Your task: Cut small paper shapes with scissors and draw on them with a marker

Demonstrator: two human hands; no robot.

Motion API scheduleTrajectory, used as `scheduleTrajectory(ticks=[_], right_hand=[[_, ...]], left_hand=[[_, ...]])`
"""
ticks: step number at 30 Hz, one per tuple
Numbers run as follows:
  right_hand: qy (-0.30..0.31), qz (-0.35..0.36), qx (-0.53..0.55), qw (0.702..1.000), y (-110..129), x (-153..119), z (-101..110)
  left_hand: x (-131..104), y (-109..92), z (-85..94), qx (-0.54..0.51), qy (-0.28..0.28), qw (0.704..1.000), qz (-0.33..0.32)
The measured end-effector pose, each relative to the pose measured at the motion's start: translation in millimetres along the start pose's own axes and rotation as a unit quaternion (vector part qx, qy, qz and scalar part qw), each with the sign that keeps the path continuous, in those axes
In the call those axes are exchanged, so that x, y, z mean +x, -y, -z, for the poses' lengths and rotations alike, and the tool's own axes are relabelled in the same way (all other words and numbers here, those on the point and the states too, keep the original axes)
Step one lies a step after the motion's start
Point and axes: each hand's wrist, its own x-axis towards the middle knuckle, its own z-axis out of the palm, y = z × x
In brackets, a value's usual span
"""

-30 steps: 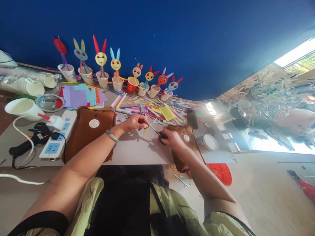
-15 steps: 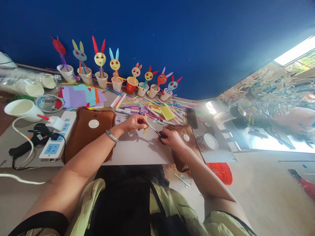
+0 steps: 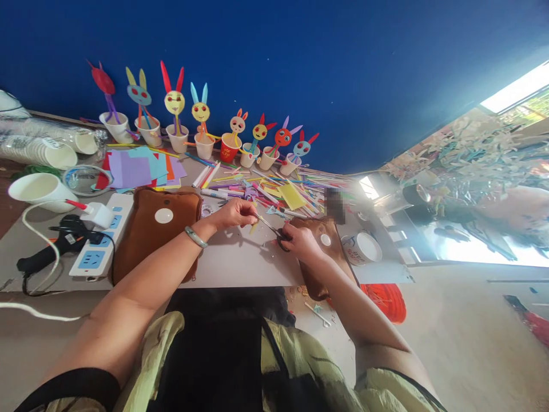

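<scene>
My left hand (image 3: 240,214) pinches a small yellow piece (image 3: 253,225), which looks like paper, over the front part of the table (image 3: 240,263). My right hand (image 3: 300,240) is closed round the dark handles of a pair of scissors (image 3: 274,230). The blades point left, and their tips are at the yellow piece beside my left fingertips. Whether the blades touch it is too small to tell. Tiny scraps lie on the table below the scissors.
Rabbit-faced figures stand in paper cups (image 3: 203,146) along the blue wall. Coloured paper (image 3: 131,169), pens and sticks (image 3: 266,191) lie behind my hands. A brown pouch (image 3: 158,246), power strip (image 3: 100,246) and glue gun (image 3: 55,246) are left; another brown pouch (image 3: 315,280) and a white cup (image 3: 368,248) right.
</scene>
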Motion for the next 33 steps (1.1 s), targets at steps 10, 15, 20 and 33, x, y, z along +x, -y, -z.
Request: scheduleTrajectory(ticks=[10, 15, 20, 33], right_hand=[[-0.008, -0.023, 0.04, 0.999, 2, 0, -1], [-0.065, -0.064, 0.258, 0.962, 14, 0, 3], [-0.091, -0.1, 0.436, 0.89, 46, 4, 2], [-0.177, -0.11, 0.583, 0.785, 83, 27, -43]], left_hand=[[-1, -3, -0.3, 0.016, -0.006, 1.0, 0.013], [0, -3, -1.3, 0.031, -0.011, 0.999, 0.01], [2, 1, -3.6, 0.041, -0.044, 0.998, -0.009], [2, -5, -6.0, 0.013, -0.096, 0.995, -0.03]])
